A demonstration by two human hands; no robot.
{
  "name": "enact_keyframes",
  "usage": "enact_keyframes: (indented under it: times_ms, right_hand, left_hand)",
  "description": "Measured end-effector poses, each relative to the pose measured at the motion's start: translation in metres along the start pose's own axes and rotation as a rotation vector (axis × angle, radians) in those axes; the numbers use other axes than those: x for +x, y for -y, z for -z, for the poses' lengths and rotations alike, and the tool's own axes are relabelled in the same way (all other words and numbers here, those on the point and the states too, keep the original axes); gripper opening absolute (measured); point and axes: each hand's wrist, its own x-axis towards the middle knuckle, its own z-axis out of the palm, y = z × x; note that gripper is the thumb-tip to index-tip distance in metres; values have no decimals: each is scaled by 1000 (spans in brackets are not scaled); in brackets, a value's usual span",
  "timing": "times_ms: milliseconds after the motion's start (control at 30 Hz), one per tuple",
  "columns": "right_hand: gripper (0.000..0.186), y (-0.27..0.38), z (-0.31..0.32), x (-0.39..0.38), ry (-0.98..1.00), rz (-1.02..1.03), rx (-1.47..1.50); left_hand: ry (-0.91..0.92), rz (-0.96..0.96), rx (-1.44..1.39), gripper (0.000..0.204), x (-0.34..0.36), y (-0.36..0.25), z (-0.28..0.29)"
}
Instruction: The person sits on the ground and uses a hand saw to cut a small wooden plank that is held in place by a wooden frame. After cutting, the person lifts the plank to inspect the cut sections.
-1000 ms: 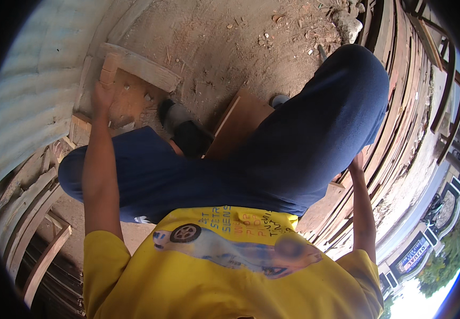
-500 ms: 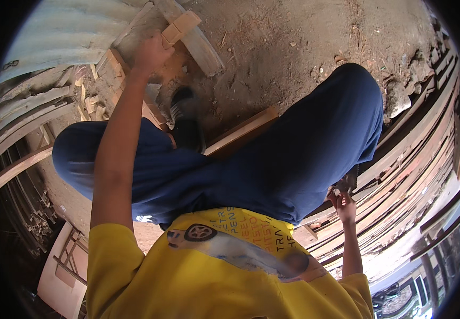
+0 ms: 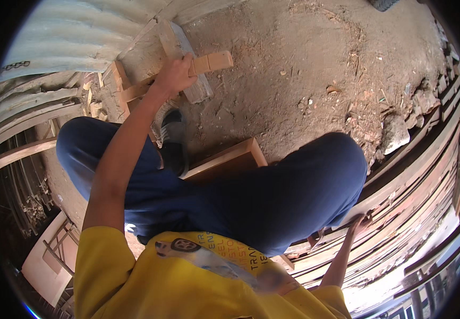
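Observation:
My left hand (image 3: 176, 76) is closed around a short wooden bar (image 3: 214, 63) with saw-like lines across its light face. The bar sticks out to the right of the fist, above a thick weathered plank (image 3: 200, 91) on the dirt. To the left of that wrist is another wood piece (image 3: 137, 90); whether it is the same bar I cannot make out. Low on the right, beyond my thigh, my right hand (image 3: 364, 219) is at a stack of long boards (image 3: 394, 212). Its fingers are small and partly hidden, so what they hold does not show.
Between my legs stands a wooden box-like frame (image 3: 230, 155), beside my dark shoe (image 3: 172, 139). Corrugated sheet metal (image 3: 70, 37) covers the upper left. Wood scraps (image 3: 96, 109) lie by my left knee. Rubble (image 3: 397, 133) lines the stack on the right.
My left hand has moved right and slightly down with the bar. My right hand has shifted outward and down from beside my knee to the boards. The dark thing by its fingers no longer shows there.

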Motion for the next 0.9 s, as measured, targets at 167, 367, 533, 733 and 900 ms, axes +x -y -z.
enact_keyframes:
  times_ms: [167,367,533,733,900]
  right_hand:
    - [75,58,-48,7,-153,-109,137]
    - [78,111,-23,18,-31,19,20]
    - [78,97,-29,17,10,-94,119]
    - [72,80,-38,24,69,-85,118]
    - [68,72,-33,23,59,-54,-93]
  left_hand:
    - [35,21,104,48,14,-47,-7]
    - [86,10,98,50,9,-102,-2]
    - [130,-19,182,63,46,-174,23]
    - [7,-406,147,47,59,-208,72]
    - [-91,-489,313,38,58,-227,97]
